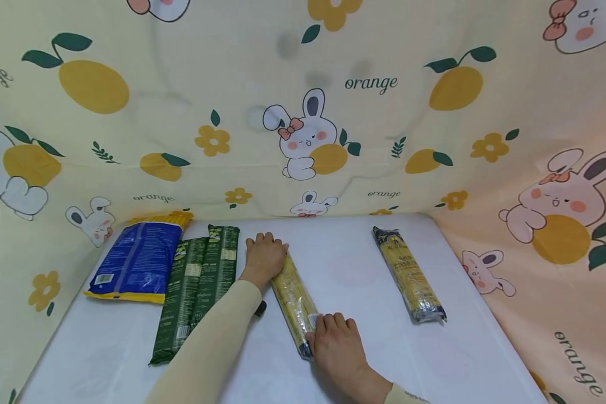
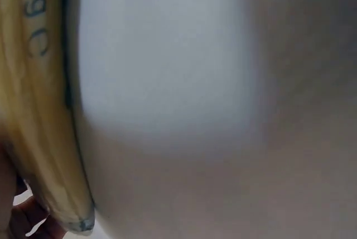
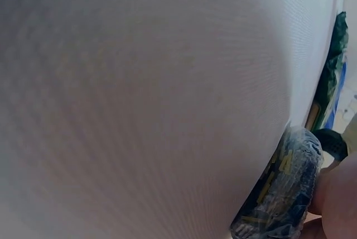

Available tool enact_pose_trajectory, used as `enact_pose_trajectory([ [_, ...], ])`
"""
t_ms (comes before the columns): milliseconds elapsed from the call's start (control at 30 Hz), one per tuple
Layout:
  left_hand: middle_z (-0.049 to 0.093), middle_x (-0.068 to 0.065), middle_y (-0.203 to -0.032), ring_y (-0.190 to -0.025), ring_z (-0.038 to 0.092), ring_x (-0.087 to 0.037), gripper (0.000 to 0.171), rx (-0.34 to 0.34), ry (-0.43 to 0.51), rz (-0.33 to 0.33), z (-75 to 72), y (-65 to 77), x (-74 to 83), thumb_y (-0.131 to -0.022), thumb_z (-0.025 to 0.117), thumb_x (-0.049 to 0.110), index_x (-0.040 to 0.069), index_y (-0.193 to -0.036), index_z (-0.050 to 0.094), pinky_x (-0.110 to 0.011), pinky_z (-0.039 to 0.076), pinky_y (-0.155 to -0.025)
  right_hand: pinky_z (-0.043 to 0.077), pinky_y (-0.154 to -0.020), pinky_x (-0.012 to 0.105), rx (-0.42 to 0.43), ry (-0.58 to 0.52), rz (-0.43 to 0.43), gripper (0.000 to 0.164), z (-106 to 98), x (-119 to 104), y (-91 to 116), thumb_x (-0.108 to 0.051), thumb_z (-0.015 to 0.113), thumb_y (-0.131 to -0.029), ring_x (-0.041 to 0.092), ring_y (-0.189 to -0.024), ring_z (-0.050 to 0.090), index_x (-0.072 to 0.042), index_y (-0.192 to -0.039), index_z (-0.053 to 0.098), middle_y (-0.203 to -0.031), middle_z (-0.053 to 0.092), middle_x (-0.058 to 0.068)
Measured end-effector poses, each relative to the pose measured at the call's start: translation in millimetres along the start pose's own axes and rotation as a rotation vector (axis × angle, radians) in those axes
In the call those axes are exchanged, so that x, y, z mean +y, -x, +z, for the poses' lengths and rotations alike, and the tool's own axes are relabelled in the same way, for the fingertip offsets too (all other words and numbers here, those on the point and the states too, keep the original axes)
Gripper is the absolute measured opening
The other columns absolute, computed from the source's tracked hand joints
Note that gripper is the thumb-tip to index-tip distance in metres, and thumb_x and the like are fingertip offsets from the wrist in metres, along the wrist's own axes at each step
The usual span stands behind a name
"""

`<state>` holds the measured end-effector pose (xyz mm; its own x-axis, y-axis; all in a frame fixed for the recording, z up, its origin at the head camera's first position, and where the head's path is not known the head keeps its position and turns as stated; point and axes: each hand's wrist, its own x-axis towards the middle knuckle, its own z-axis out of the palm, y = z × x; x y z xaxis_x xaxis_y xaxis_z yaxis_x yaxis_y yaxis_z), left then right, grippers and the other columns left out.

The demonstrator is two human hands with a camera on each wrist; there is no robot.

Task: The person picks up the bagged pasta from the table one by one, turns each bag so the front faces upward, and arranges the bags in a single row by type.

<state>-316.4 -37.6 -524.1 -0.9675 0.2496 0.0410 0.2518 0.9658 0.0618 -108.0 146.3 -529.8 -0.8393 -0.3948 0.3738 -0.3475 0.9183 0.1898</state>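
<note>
Below the frame's centre, the left hand (image 1: pixel 265 257) and right hand (image 1: pixel 339 345) are gripping a yellow pack (image 1: pixel 294 297) at opposite ends, its placing seemingly unfinished, while green packs (image 1: pixel 216 275) and a blue bag (image 1: pixel 140 258) are already lying grouped at left, a second yellow pack (image 1: pixel 409 275) alone at right.

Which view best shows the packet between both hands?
Head view: the yellow packet shows nearly whole, left hand at its far end, right hand at its near end. Left wrist crops it; right wrist shows one end.
</note>
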Motion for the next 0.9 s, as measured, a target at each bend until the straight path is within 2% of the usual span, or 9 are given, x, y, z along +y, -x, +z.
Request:
enact_pose_trajectory([
  [167,0.061,-0.016,-0.116,-0.118,0.053,-0.038,0.051,0.023,-0.011,0.021,1.7,-2.6,0.8,-0.115,0.038,0.04,0.001,-0.126,0.07,-0.064,0.041,-0.104,0.041,-0.065,0.038,-0.012,0.004,-0.003,0.044,1.4,0.1,-0.1,-0.042,0.074,-0.096,0.024,-0.08,0.059,0.001,-0.106,0.073,-0.083,0.064,0.007],
  [367,0.06,-0.018,-0.111,-0.112,0.052,-0.038,0.051,0.04,-0.029,0.043,2.5,-4.7,0.7,-0.116,0.038,0.038,-0.004,-0.119,0.067,-0.061,0.043,-0.1,0.043,-0.066,0.038,0.023,0.01,-0.013,0.042,4.1,0.2,0.7,-0.041,0.074,-0.095,0.024,-0.081,0.06,0.0,-0.103,0.074,-0.085,0.066,0.007],
  [433,0.059,-0.018,-0.109,-0.109,0.052,-0.038,0.05,0.071,-0.021,0.048,2.7,-5.6,0.0,-0.115,0.039,0.038,-0.004,-0.116,0.066,-0.06,0.043,-0.097,0.043,-0.066,0.038,0.037,0.007,-0.018,0.041,4.7,0.2,1.2,-0.041,0.074,-0.095,0.024,-0.08,0.059,0.0,-0.102,0.073,-0.084,0.066,0.007],
  [567,0.055,-0.015,-0.102,-0.102,0.05,-0.036,0.045,0.176,0.02,0.074,-1.7,-7.2,-1.9,-0.115,0.04,0.037,-0.001,-0.105,0.063,-0.056,0.042,-0.092,0.042,-0.064,0.038,0.079,-0.017,-0.017,0.038,3.6,1.0,0.8,-0.039,0.075,-0.094,0.024,-0.077,0.057,-0.001,-0.096,0.07,-0.082,0.064,0.007],
  [667,0.053,-0.013,-0.098,-0.098,0.048,-0.034,0.042,0.278,0.049,0.125,-10.7,-7.4,-2.3,-0.115,0.041,0.037,0.002,-0.099,0.059,-0.052,0.039,-0.089,0.042,-0.064,0.038,0.092,-0.07,0.006,0.036,0.9,3.1,-0.7,-0.039,0.075,-0.093,0.024,-0.075,0.056,-0.004,-0.092,0.066,-0.082,0.063,0.006],
  [800,0.052,-0.011,-0.097,-0.097,0.048,-0.033,0.04,0.409,0.073,0.204,-24.7,-6.9,-0.5,-0.115,0.039,0.036,0.004,-0.098,0.057,-0.049,0.037,-0.088,0.043,-0.068,0.038,0.04,-0.145,0.066,0.036,-6.4,7.7,-3.7,-0.042,0.076,-0.094,0.023,-0.081,0.059,-0.006,-0.096,0.069,-0.088,0.067,0.005],
  [900,0.053,-0.011,-0.098,-0.097,0.048,-0.032,0.037,0.531,0.088,0.264,-35.2,-7.1,2.6,-0.115,0.04,0.034,0.005,-0.099,0.057,-0.048,0.036,-0.089,0.045,-0.07,0.038,0.002,-0.189,0.113,0.04,-12.6,13.1,-4.7,-0.046,0.079,-0.092,0.022,-0.085,0.062,-0.007,-0.101,0.071,-0.091,0.068,0.005],
])
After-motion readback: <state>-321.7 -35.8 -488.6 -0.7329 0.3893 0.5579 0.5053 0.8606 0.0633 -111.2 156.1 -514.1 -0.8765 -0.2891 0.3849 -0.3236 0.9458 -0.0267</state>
